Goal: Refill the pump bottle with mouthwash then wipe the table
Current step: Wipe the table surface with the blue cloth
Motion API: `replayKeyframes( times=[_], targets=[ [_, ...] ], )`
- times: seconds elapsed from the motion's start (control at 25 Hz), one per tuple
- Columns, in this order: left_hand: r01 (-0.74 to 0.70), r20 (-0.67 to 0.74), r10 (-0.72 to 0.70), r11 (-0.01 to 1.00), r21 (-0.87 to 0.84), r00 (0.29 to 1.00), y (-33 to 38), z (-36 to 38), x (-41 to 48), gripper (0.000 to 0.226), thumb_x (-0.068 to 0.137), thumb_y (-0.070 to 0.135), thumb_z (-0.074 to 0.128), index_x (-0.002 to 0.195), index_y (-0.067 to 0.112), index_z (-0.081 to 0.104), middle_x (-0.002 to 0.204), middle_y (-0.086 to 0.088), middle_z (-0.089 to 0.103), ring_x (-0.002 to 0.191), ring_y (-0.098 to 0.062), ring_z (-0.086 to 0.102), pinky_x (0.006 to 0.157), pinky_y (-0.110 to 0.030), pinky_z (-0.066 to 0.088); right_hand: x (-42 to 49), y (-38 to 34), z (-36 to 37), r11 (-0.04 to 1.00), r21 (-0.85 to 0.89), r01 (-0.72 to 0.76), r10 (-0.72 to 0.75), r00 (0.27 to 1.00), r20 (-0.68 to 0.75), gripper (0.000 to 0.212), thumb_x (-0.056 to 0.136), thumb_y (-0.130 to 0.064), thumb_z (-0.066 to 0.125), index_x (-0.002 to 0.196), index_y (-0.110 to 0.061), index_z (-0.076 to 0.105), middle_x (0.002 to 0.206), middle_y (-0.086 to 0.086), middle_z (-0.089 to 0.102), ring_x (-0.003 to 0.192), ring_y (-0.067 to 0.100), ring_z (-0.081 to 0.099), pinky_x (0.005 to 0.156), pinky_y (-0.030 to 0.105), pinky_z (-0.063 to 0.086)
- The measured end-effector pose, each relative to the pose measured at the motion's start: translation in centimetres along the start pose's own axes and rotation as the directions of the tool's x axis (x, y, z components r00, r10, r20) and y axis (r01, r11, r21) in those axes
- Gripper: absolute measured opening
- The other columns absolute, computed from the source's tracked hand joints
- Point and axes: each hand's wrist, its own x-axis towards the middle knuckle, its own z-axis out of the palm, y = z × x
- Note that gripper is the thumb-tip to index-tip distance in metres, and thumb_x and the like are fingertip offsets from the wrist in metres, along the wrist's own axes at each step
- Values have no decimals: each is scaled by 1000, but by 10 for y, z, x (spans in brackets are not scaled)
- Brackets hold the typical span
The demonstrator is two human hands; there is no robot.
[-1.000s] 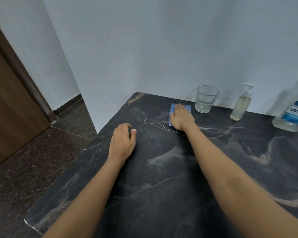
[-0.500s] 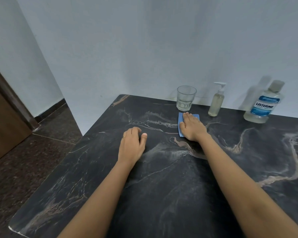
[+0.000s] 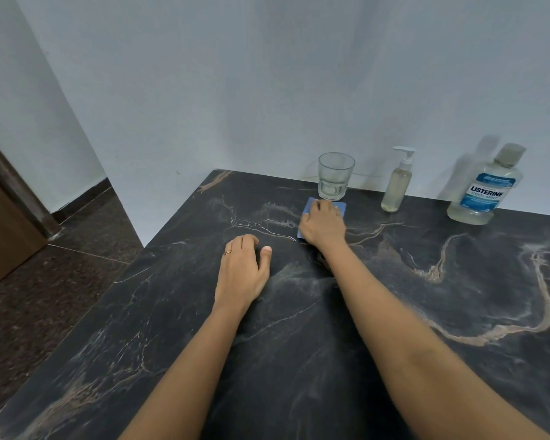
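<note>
Under the right hand [image 3: 323, 225], fingers laid flat: blue cloth [image 3: 341, 206] on table [image 3: 426, 312], long axis pointing away, glass [image 3: 334, 181] just beyond it; left hand [image 3: 242, 274] loosely curled, empty, rests leftward; likely next sweep runs rightward

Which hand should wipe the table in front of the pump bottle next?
Right, probably. The right hand presses the blue cloth flat just before the glass, close to the pump bottle. The left hand rests on the table, farther left, holding nothing.
</note>
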Motion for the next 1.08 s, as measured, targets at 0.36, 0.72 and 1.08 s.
replayKeyframes(
  times=[0.36, 0.72, 1.08],
  targets=[
    [64, -8, -65, 996, -57, 998, -3, -1, 2, 25, 98, 36, 47, 106, 13, 54, 103, 3, 57, 107, -17, 46, 89, -32, 42, -7, 31, -1, 988, 79, 135, -136, 991, 17, 54, 98, -28, 27, 146, -3, 28, 152, 15, 32, 139, 28, 30, 114, 38, 23],
    [127, -21, -141, 941, -314, 990, 21, 18, 58, 54, 87, 46, 64, 126, 11, 50, 125, -4, 56, 119, -20, 49, 92, -26, 36, -10, 53, -3, 980, 77, 182, -185, 982, 37, 55, 99, -30, 27, 149, -9, 26, 156, 8, 25, 145, 22, 21, 117, 35, 14],
    [151, 131, -103, 885, -440, 986, 108, 106, 179, 110, 61, 39, 88, 144, 8, 23, 143, -13, 41, 133, -28, 40, 100, -33, 38, -2, 78, -3, 993, 68, 95, -96, 995, -1, 57, 99, -32, 25, 151, -8, 20, 158, 9, 19, 147, 20, 14, 120, 35, 7]
  ],
)
